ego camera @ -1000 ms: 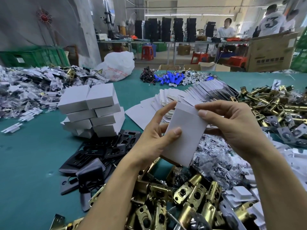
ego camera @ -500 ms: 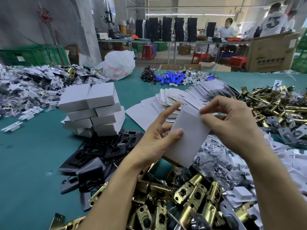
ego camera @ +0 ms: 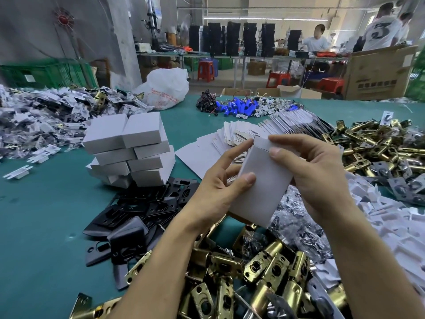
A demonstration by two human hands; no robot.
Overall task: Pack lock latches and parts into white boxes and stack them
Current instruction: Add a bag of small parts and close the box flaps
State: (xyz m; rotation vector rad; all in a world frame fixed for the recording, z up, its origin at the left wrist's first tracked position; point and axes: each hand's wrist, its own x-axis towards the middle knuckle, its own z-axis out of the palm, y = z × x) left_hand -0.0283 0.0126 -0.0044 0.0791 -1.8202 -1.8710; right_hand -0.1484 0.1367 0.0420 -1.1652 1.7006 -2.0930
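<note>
Person holds white box (ego camera: 259,187) w/ both hands, above the brass latches (ego camera: 264,272). Left hand (ego camera: 218,192) grips its side, thumb on the face. Right hand (ego camera: 317,178) pinches the top end at the flap. Step: prob. closing the flap. Next needs a square tuck, then onto the box stack (ego camera: 128,148).

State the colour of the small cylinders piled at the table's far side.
Blue; the cylinders show best in the head view.
</note>
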